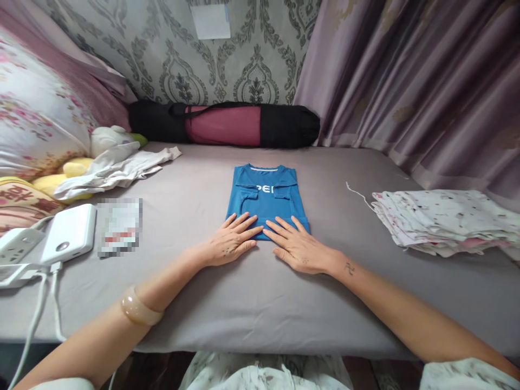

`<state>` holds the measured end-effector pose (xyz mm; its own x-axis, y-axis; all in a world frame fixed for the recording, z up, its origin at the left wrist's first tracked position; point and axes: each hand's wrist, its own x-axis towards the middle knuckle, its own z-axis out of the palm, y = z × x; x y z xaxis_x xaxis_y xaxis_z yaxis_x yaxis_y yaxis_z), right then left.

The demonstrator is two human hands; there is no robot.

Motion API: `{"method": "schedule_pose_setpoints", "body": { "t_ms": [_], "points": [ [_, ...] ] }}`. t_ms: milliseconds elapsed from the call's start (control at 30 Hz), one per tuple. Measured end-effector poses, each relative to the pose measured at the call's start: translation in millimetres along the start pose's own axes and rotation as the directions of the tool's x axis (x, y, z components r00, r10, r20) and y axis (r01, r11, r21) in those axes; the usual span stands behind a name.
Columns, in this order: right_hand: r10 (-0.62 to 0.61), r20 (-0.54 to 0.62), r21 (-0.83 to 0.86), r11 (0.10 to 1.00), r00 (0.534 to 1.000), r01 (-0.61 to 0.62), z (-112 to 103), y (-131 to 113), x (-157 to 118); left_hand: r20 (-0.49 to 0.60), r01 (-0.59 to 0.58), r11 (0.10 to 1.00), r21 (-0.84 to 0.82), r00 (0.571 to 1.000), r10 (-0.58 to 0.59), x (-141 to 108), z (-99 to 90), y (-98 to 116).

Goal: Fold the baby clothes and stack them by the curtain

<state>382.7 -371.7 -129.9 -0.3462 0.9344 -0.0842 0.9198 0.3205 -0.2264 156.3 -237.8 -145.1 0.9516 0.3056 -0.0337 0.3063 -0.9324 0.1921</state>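
Note:
A blue long-sleeved shirt (266,203) lies flat in front of me, its sleeves folded in across the chest and its neckline facing away. White letters show partly between the sleeves. The hem edge nearest me is turned up into a band. My left hand (232,238) rests on the left part of that band, fingers spread and holding nothing. On the right part lies my right hand (298,245), fingers also stretched out and apart. The fingertips of both hands come close together near the middle of the hem, covering some of the cloth there.
A grey-sheeted bed (260,314) carries everything. At left are a white power bank (70,233), a power strip (18,245), a blurred packet (121,226), a crumpled pale garment (122,172) and plush toys. A folded cloth stack (442,219) lies right; a black-and-red long bag (223,125) lies behind.

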Motion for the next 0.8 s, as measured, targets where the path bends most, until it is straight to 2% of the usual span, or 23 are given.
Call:
{"method": "schedule_pose_setpoints", "body": {
  "t_ms": [200, 400, 533, 633, 800],
  "points": [
    [0.088, -0.004, 0.001, 0.996, 0.996, -0.088, -0.7, 3.0, -8.5, 0.022, 0.039, 0.999, -0.003, 0.999, -0.039, -0.9, -2.6, 2.9],
    [0.077, 0.04, 0.053, 0.995, 0.996, -0.08, -5.3, 5.7, -11.2, 0.036, 0.026, 1.0, -0.006, 0.999, -0.025, 0.0, -3.5, 0.7],
    [0.085, 0.025, 0.066, 0.994, 0.996, -0.086, -9.4, 8.9, -18.5, 0.027, 0.028, 0.999, -0.018, 0.999, -0.027, -7.8, -4.8, -6.5],
    [0.124, 0.005, 0.048, 0.991, 0.992, -0.124, -6.5, 13.8, -25.6, -0.01, 0.044, 0.999, -0.018, 0.999, -0.044, -15.8, -3.7, -14.1],
    [0.096, -0.029, 0.048, 0.994, 0.995, -0.095, 3.6, 20.9, -30.3, -0.011, 0.037, 0.998, -0.054, 0.999, -0.038, -20.0, -0.9, -20.9]
  ]
}}
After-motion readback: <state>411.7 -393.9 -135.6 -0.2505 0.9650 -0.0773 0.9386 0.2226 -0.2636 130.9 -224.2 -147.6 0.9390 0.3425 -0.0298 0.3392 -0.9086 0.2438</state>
